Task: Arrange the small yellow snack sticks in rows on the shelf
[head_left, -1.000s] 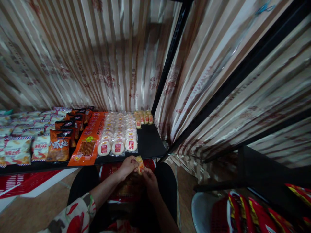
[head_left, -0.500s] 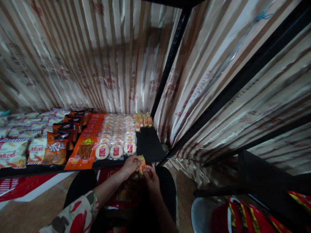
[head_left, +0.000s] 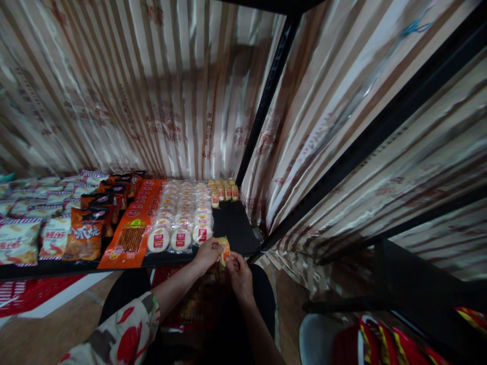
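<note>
Between my two hands is a small yellow snack packet [head_left: 224,250] with a red label, held upright just in front of the shelf's front edge. My left hand [head_left: 208,255] pinches its left side with thumb and fingertips. On its lower right side, my right hand [head_left: 240,276] grips it with bent fingers. Similar yellow packets [head_left: 228,192] stand in short rows at the back right corner of the black shelf [head_left: 238,228]. Rows of round white crackers [head_left: 180,239] in clear wrap lie left of them, close to my left hand.
Further left are an orange snack bag [head_left: 131,238], orange-and-black bags [head_left: 84,235] and white snack bags [head_left: 19,242]. A black post [head_left: 266,101] rises at the shelf's back right corner before striped curtains [head_left: 171,91]. Red-and-yellow packs [head_left: 388,339] are at lower right, beside a pale round rim [head_left: 310,334].
Both hands have risen slightly toward the shelf edge with the yellow packet between them. The packet tilts a little differently. The shelf goods stay in place.
</note>
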`<action>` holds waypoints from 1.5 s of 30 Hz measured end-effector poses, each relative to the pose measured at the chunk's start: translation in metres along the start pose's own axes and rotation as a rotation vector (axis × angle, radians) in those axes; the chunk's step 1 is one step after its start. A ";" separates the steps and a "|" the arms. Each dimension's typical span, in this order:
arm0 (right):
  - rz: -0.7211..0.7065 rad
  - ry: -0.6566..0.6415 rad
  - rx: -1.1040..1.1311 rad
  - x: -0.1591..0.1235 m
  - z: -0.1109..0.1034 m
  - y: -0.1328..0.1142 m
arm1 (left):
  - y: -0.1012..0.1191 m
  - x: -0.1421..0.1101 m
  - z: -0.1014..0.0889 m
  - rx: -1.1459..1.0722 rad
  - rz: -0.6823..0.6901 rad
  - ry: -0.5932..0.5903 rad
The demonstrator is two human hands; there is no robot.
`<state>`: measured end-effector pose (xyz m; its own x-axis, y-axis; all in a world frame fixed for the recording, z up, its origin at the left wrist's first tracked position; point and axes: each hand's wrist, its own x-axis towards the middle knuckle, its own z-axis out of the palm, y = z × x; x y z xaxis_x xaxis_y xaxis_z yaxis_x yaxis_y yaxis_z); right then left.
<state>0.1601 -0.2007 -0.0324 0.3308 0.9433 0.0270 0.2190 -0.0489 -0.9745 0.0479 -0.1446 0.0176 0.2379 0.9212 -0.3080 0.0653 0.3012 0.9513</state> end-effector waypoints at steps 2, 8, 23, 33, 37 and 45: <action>-0.004 0.015 -0.042 0.004 0.000 0.001 | 0.001 0.001 0.002 -0.001 0.014 0.023; -0.010 0.030 -0.082 0.013 -0.002 0.002 | 0.003 0.006 0.006 0.035 -0.001 0.127; -0.063 0.095 -0.130 0.040 -0.003 -0.001 | 0.019 0.016 0.014 0.189 0.027 0.207; -0.085 0.119 -0.194 0.057 -0.002 -0.001 | 0.026 0.028 0.018 0.261 0.021 0.231; -0.083 0.132 -0.201 0.064 0.000 -0.002 | 0.027 0.034 0.019 0.266 0.027 0.225; -0.091 0.160 -0.207 0.080 0.002 -0.008 | 0.029 0.046 0.023 0.164 0.027 0.219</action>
<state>0.1825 -0.1244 -0.0233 0.4378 0.8841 0.1636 0.4322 -0.0474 -0.9005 0.0828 -0.0988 0.0314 0.0281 0.9651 -0.2603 0.2216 0.2479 0.9431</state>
